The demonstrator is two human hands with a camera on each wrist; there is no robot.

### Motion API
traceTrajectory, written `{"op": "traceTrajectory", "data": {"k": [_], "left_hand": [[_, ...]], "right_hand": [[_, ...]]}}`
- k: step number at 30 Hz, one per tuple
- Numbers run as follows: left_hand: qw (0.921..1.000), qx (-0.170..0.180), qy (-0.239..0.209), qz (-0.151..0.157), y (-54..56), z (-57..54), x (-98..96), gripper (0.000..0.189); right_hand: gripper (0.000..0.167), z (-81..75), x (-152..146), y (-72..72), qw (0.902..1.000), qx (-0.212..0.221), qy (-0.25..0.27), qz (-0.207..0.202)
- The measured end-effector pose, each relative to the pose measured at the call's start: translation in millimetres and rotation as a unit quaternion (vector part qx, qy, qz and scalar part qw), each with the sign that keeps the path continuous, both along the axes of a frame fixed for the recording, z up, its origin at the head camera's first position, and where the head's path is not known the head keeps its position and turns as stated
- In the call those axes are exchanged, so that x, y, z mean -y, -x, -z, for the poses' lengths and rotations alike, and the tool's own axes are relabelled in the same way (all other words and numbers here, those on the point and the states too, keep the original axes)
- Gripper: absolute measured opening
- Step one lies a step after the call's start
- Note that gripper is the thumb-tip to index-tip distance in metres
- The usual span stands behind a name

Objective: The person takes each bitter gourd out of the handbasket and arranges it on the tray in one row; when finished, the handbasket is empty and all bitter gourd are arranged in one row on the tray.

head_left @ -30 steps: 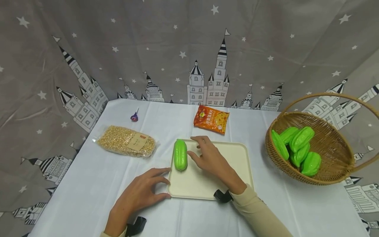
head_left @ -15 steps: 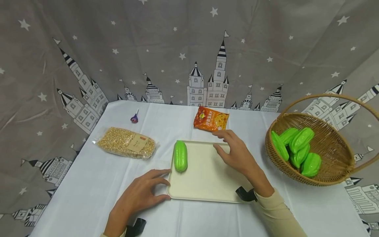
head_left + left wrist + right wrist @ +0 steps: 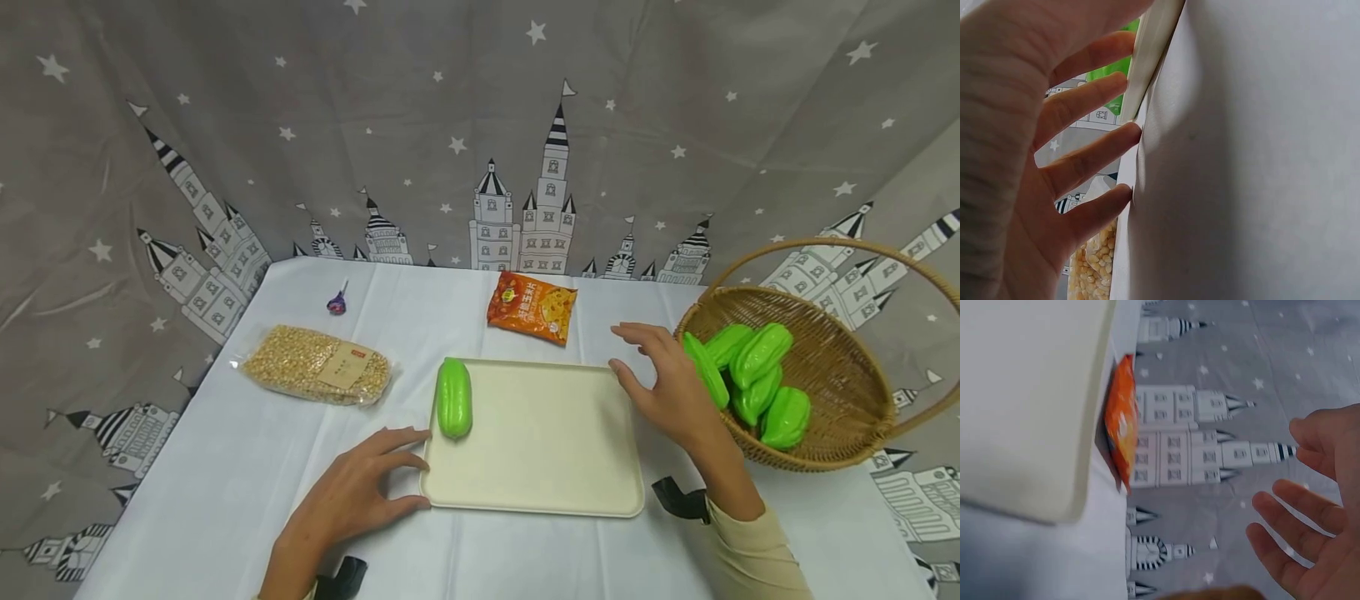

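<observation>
A smooth, ridged green fruit lies lengthwise near the left side of a cream tray. My left hand rests at the tray's left edge, fingers spread and loosely bent, the tips touching or very near the rim. In the left wrist view the left fingers reach toward the rim and the cloth, holding nothing. My right hand hovers between the tray's right edge and a wicker basket. Its fingers are relaxed and hold nothing. Several green ridged fruits sit in the basket's left part, partly behind the hand.
An orange snack packet lies behind the tray. At the left are a clear bag of corn kernels and a small purple lollipop. The basket's tall handle arches over it. A grey castle-print curtain hangs behind the white-covered table.
My right hand has moved right, from beside the green fruit across the tray to near the basket. The left hand, the tray and the fruit on it have stayed put.
</observation>
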State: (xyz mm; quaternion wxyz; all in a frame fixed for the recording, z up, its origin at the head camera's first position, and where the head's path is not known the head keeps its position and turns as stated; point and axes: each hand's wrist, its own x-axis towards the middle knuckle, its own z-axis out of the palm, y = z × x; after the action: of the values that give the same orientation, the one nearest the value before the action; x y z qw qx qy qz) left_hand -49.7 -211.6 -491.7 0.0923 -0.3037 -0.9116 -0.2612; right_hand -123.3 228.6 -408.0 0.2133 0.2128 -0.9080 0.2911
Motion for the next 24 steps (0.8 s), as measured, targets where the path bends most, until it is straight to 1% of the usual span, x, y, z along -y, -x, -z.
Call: {"op": "traceTrajectory", "data": {"k": [5,7,13,18,24], "left_hand": [[1.0000,0.002,0.000,0.004,1.5,-0.3,-0.6,0.038],[1.0000,0.004,0.000,0.006,2.5,-0.7,-0.8,0.038],[1.0000,0.008,0.002,-0.001,2.6,-3.4,0.8,0.038],[0.9999,0.011,0.000,-0.002,0.4,-3.4,1.4,0.038],[1.0000,0.009,-0.005,0.000,-0.4,-2.0,-0.4,0.038]], "right_hand": [[0.049,-5.5,-22.7,-4.4,0.9995,-0.022,0.020,0.014],[0.047,-7.1,-31.7,-5.7,0.9992,-0.020,0.026,0.022],[0.044,-7.1,-60.3,-4.0,0.9984,0.012,0.011,0.054],[0.041,-3.4,-77.3,-4.2,0.9972,0.049,-0.003,0.057],[0.041,-6.9,-87.2,-5.8,0.9966,0.055,-0.027,0.055]]}}
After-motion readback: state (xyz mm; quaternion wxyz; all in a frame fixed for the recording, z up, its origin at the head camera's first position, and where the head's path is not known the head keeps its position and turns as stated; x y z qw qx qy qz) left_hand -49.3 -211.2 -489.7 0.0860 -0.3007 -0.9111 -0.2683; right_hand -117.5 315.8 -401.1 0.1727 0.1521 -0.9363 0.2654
